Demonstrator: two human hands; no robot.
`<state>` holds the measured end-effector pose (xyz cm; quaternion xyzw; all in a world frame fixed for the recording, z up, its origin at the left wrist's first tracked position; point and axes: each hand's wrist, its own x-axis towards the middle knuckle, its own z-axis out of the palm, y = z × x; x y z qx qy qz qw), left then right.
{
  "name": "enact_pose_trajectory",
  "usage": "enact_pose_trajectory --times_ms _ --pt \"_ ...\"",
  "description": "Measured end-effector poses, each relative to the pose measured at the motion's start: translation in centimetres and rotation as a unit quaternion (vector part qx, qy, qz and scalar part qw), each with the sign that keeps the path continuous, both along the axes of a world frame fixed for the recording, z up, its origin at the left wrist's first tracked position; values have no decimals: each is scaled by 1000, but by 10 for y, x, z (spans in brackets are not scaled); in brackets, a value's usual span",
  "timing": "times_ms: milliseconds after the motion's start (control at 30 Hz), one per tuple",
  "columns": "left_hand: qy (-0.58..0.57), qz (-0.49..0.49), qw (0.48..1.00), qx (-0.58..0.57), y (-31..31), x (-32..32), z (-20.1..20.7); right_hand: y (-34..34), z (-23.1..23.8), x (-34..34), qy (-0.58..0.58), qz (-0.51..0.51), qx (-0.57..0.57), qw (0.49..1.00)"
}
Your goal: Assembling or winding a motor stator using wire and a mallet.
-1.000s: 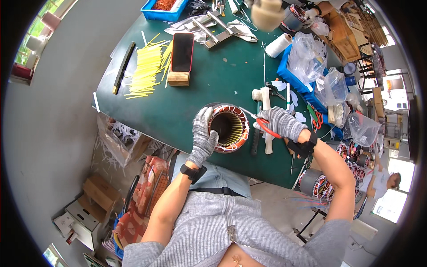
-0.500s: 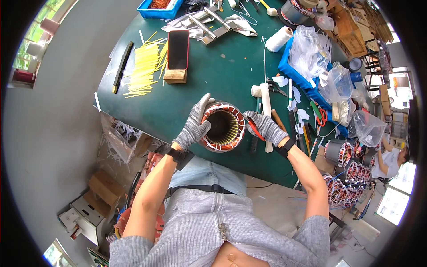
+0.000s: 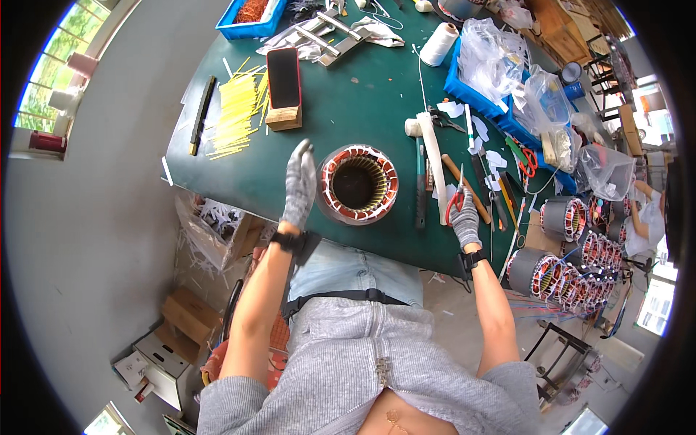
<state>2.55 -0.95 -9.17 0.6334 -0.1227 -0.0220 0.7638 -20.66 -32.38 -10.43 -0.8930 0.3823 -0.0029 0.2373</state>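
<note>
A motor stator (image 3: 390,184) stands on the green table before me, its round opening facing up. Orange-red windings laced with white cord ring its top, and yellow strips line the bore. Just left of it, my left hand (image 3: 299,190) in a grey striped glove is open, slightly blurred, fingers pointing away from me and apart from the stator. Off to the right, my gloved right hand (image 3: 466,223) is closed on red-handled scissors (image 3: 454,201), their tips pointing up and away. They are beside a wooden stick (image 3: 457,171) and a white-headed mallet (image 3: 420,181).
Yellow strips (image 3: 236,109) and a phone (image 3: 283,78) on a wooden block lie at the far left. Blue bins (image 3: 475,99) with plastic bags stand at the right, near a white thread spool (image 3: 439,45). More stators (image 3: 533,272) are stacked right of the table.
Both hands have come away from the stator. My left hand moved left and opened; my right hand carried the scissors right, toward the tools. The whole view has shifted slightly.
</note>
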Motion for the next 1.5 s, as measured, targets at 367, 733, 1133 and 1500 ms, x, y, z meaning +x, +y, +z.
enact_pose_trajectory --times_ms 367,733,1133,1500 --pt "-38 -31 950 309 55 -90 44 64 -43 8 -46 198 -146 968" --pt "-401 -168 707 558 -6 -86 110 147 -6 40 -256 121 235 930" --pt "-414 -275 634 593 -43 -34 98 160 4 49 -141 -124 577 795" --pt "-170 -164 769 594 -53 42 109 183 35 142 -331 -346 788 387"
